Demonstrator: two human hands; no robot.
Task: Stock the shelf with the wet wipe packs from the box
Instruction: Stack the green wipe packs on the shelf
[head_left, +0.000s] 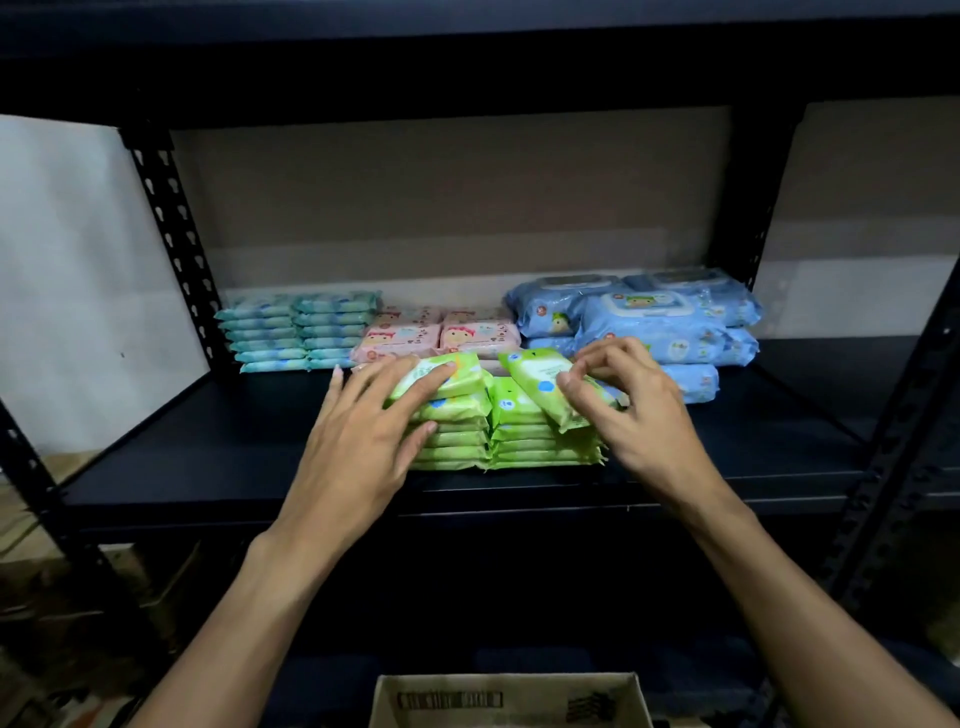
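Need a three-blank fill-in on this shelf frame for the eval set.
1. The right hand pinches a tilted pack coloured ____.
2. The left hand rests flat on the ____ front stack.
3. The lidded packs to the right of the pink packs are ____.
Missing words: green; left; blue.

A pale wall (67, 260) shows at left and right of the frame; a brown panel (441, 197) backs the centre. The black shelf (234, 431) has perforated uprights (171, 244). Light is dim.
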